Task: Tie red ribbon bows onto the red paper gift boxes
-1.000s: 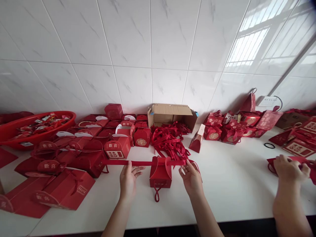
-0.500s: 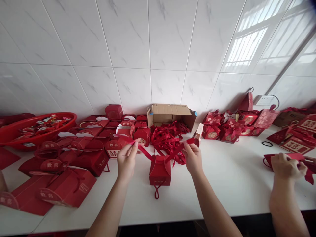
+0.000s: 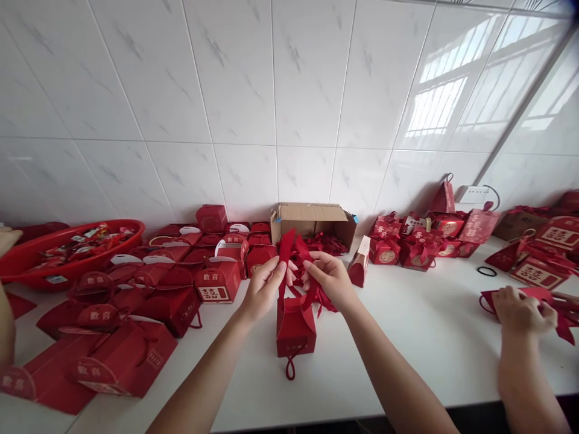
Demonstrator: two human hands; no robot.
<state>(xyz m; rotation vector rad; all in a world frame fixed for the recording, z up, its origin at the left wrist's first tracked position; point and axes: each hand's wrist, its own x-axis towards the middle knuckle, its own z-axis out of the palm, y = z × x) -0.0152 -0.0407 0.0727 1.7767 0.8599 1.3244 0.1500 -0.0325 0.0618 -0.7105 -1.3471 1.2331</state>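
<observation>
A small red gift box [image 3: 295,328] stands upright on the white table in front of me, with a thin cord loop hanging from its near side. A red ribbon [image 3: 286,247] rises from its top in two ends. My left hand [image 3: 266,283] pinches one end between thumb and fingers. The other end is pinched by my right hand [image 3: 329,278]. Both hands are close together above the box. Behind them lies a tangle of more red ribbons, partly hidden by my hands.
An open cardboard box [image 3: 312,212] lies against the tiled wall. Many red boxes [image 3: 126,355] crowd the left, beside a red basin [image 3: 136,232] of wrapped sweets. Finished-looking boxes [image 3: 418,250] stand back right. Another person's hand [image 3: 520,310] works on a red box at the right; a black ring [image 3: 487,271] lies nearby.
My hands have come inward from wide apart to nearly meeting above the box, bringing the ribbon ends upright and close together. The view has tilted slightly upward.
</observation>
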